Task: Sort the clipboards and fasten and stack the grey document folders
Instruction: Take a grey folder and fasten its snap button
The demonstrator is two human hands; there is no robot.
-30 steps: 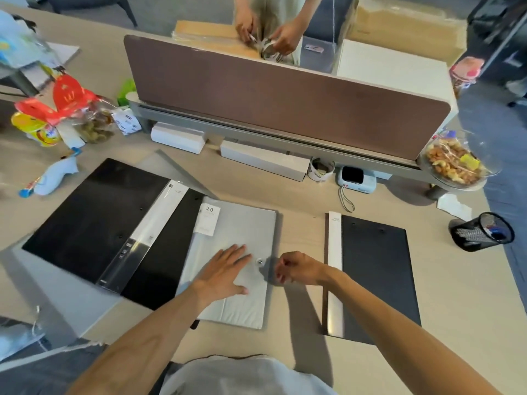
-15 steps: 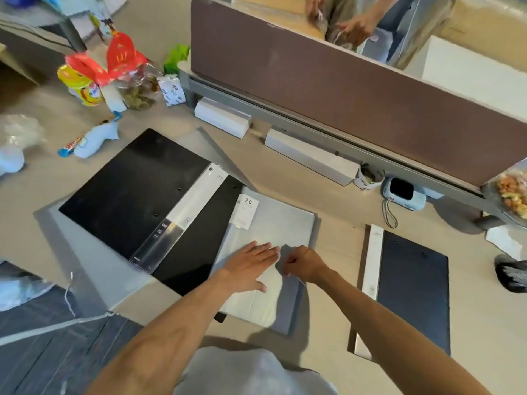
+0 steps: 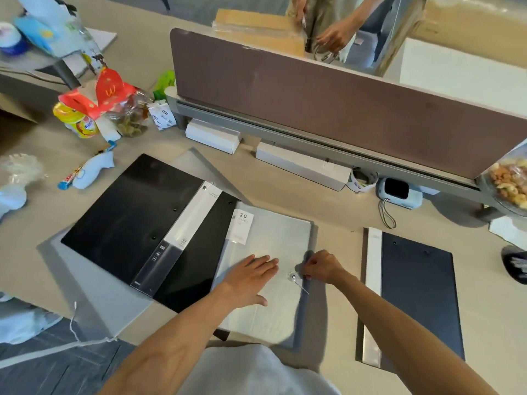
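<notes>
Head view: your left hand (image 3: 251, 276) lies open, pinning the grey folder (image 3: 273, 243) flat while your right hand (image 3: 322, 266) pinches its closure string (image 3: 302, 287) beside the button (image 3: 293, 277).

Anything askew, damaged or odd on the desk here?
Nothing damaged or spilled. The open black folder lies skewed, its corner overlapped by the grey folder. The left hand presses that flat while the right hand pinches its closure string.

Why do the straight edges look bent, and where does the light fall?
Head view: the wide-angle lens bows the brown divider; light falls from the far left, so the hands' shadows darken the grey folder at its right edge; the far clutter looks soft.
</notes>
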